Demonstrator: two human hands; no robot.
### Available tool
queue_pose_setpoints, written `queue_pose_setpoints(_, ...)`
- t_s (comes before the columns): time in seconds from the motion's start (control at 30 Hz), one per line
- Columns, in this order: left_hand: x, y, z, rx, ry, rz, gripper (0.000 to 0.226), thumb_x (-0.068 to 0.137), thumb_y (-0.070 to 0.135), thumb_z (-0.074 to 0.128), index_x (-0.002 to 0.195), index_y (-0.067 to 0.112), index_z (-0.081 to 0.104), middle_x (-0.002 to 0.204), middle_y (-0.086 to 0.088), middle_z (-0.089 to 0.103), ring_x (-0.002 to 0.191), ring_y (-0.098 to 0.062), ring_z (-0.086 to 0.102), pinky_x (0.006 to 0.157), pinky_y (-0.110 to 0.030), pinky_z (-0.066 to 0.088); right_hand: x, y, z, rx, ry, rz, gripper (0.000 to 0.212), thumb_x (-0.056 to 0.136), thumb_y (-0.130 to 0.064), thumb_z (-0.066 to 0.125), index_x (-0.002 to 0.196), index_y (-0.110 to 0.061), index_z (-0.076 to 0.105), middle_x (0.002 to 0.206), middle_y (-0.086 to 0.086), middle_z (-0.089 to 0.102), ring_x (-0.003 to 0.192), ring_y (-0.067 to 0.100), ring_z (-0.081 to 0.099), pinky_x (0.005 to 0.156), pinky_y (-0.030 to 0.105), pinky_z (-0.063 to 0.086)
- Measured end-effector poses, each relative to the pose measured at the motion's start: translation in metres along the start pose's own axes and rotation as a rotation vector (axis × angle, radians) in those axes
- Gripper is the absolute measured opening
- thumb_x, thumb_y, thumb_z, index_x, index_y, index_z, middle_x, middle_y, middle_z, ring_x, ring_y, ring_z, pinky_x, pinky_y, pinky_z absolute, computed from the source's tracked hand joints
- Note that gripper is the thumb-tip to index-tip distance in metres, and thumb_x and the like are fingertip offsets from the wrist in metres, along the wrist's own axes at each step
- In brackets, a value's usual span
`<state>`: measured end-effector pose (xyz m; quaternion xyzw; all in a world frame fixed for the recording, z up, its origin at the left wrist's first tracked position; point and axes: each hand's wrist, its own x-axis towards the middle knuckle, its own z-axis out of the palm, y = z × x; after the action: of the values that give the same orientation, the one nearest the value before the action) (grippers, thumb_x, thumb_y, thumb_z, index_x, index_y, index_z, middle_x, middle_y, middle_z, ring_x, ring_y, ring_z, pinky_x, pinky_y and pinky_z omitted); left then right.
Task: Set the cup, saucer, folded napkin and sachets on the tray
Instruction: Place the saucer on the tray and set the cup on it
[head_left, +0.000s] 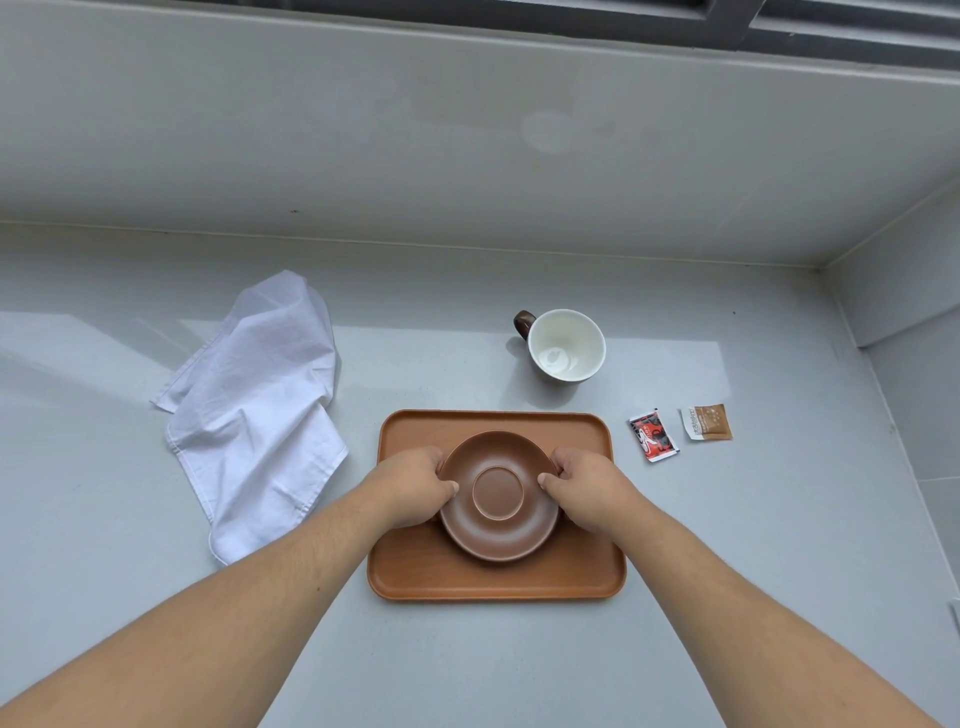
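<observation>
A brown saucer (497, 535) is over the middle of the brown wooden tray (493, 582). My left hand (413, 486) grips its left rim and my right hand (587, 488) grips its right rim, thumbs on top. I cannot tell whether the saucer rests on the tray or hovers just above it. The cup (565, 347), white inside with a dark handle, stands upright on the counter behind the tray's right corner. A white cloth napkin (260, 410) lies crumpled and unfolded to the left of the tray. A red sachet (653, 435) and a brown sachet (707, 422) lie right of the tray.
Everything sits on a grey counter (519, 665). A grey wall (467, 156) runs along the back, and a side wall (904, 291) closes the right end near the sachets.
</observation>
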<state>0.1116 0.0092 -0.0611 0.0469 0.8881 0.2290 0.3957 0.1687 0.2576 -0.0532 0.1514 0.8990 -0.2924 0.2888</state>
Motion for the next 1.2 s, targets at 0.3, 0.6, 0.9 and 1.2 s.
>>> queue_pose_setpoints(0.3,-0.002,0.000,0.003,0.025,0.018,0.022,0.019,0.094,0.038,0.061,0.081,0.030,0.050,0.085,0.010,0.062,0.077,-0.008,0.058,0.059,-0.028,0.039,0.004,0.001,0.000,-0.037,-0.006,0.001,0.032,0.095,-0.032,0.062,0.069,-0.020,0.046,0.068,-0.004,0.055,0.061,0.012,0.049,0.051,0.029,0.033)
queue_pose_setpoints(0.6,-0.002,-0.003,0.004,-0.017,0.012,0.039,0.008,0.095,0.038,0.060,0.093,0.031,0.057,0.089,0.010,0.064,0.082,-0.010,0.061,0.065,-0.030,0.044,0.005,0.001,0.000,-0.049,-0.015,-0.002,0.031,0.094,-0.032,0.062,0.070,-0.020,0.046,0.069,-0.003,0.057,0.064,0.015,0.052,0.053,0.029,0.035)
queue_pose_setpoints(0.9,0.001,0.000,0.002,0.016,0.008,0.016,0.020,0.092,0.039,0.063,0.079,0.029,0.052,0.081,0.010,0.062,0.074,-0.008,0.059,0.058,-0.028,0.040,0.007,0.000,0.001,-0.057,-0.034,-0.001,0.027,0.095,-0.033,0.060,0.072,-0.023,0.050,0.072,-0.003,0.060,0.066,0.017,0.058,0.055,0.028,0.037)
queue_pose_setpoints(1.2,0.002,0.011,-0.008,0.207,0.042,0.022,0.025,0.089,0.047,0.059,0.076,0.026,0.054,0.081,0.007,0.062,0.080,-0.017,0.061,0.062,-0.031,0.043,0.002,-0.004,-0.004,-0.150,0.036,-0.029,0.031,0.095,-0.042,0.058,0.073,-0.023,0.047,0.069,-0.007,0.053,0.075,0.023,0.055,0.059,0.032,0.036)
